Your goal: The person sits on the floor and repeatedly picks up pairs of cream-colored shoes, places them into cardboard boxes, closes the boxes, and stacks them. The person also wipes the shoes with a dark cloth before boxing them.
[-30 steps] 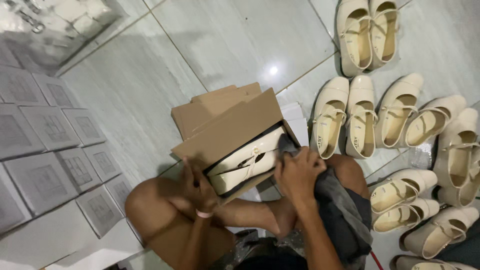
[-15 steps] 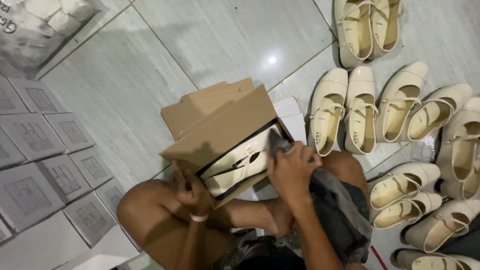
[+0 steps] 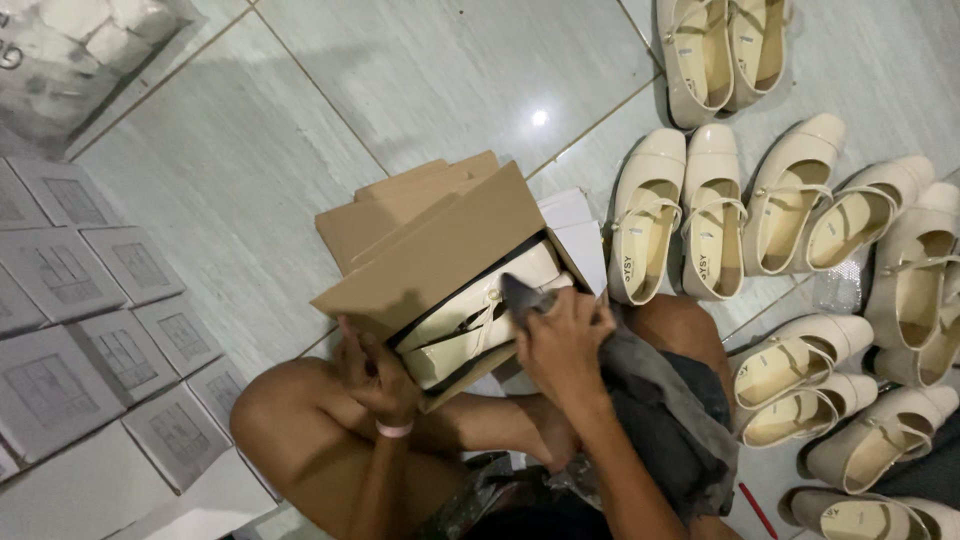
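the step in hand looks like wiping a pair of cream shoes (image 3: 480, 315) that lies inside an open cardboard box (image 3: 440, 255), tilted on the person's lap at the near middle of the scene. the left hand (image 3: 372, 372) clasps the near left edge of the box from below, fingers curled around the card, steadying it. the right hand (image 3: 562, 335) is clenched on a dark grey cloth (image 3: 640, 385), pressing a bunched corner of it against the upper shoe at the box mouth; the rest of the cloth drapes over the right knee. the next move seems to call for a firm hold on the box while the cloth slides along the glossy upper, though how much of the shoe is cleaned cannot be told in this dim view. the shoes are smooth, shiny and round-toed, with thin straps. the box is matte brown card with its flap raised. to the right, more cream strap shoes (image 3: 680, 215) stand in pairs on the pale tiled floor (image 3: 300, 130); to the left lie flat grey-white boxes (image 3: 100, 300).
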